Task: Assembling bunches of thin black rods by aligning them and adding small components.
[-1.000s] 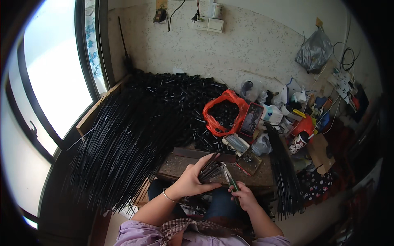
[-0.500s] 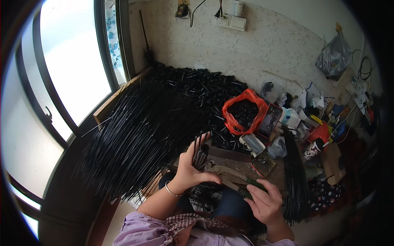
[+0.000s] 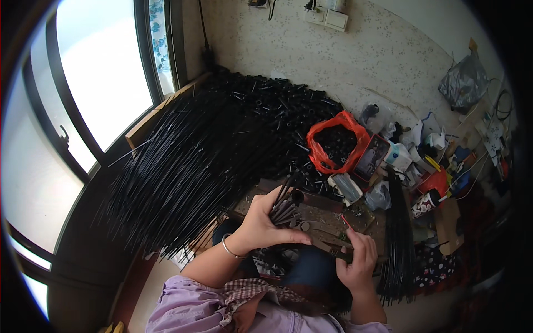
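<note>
My left hand (image 3: 265, 223), with a bracelet on the wrist, is closed round a small bundle of thin black rods (image 3: 286, 204) that fan upward. My right hand (image 3: 355, 260) grips a hand tool with a red tip (image 3: 338, 244) low over my lap. Both hands hover above a worn wooden work board (image 3: 327, 213). The tool's jaws are mostly hidden by my fingers.
A huge heap of long black rods (image 3: 194, 161) fills the left and centre. A red plastic bag of small black parts (image 3: 336, 145) sits behind the board. Another black rod bundle (image 3: 398, 233) lies on the right, with cluttered packets, a cup (image 3: 425, 203) and windows at left.
My left hand has moved the rod bundle slightly right and lower, closer to the board. My right hand stays low with the tool. The view has shifted.
</note>
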`<state>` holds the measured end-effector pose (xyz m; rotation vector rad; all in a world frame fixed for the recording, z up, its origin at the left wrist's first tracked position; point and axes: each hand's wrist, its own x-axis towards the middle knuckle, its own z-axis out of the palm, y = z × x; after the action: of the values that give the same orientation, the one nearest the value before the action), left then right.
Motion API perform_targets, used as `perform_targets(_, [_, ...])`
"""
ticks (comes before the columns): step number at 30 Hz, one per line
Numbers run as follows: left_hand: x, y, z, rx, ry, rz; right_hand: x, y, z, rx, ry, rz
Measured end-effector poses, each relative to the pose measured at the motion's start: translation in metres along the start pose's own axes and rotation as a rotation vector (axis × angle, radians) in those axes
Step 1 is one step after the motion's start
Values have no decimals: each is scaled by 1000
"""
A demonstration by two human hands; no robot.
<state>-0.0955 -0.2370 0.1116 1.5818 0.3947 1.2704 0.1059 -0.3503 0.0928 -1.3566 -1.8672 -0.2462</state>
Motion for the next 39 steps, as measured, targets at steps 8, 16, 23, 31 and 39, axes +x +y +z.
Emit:
perform_targets(8, [5,-5,0,-174,-232,-82,-37,8,9,1547,-1100,846])
perform_targets(16, [7,0,-14,69,-115,87,6,-9,-14,68,-209,39])
perform_targets(23, [13,-3,-9,40,-161,4,-1,-9,2,538,-562,388])
perform_targets(31, [14,2,-14,8,-164,41,-23,-23,6,959,-717,646])
perform_targets(39, [12,15,-12,115,-140,-45,-5,0,3,1562,-910,726])
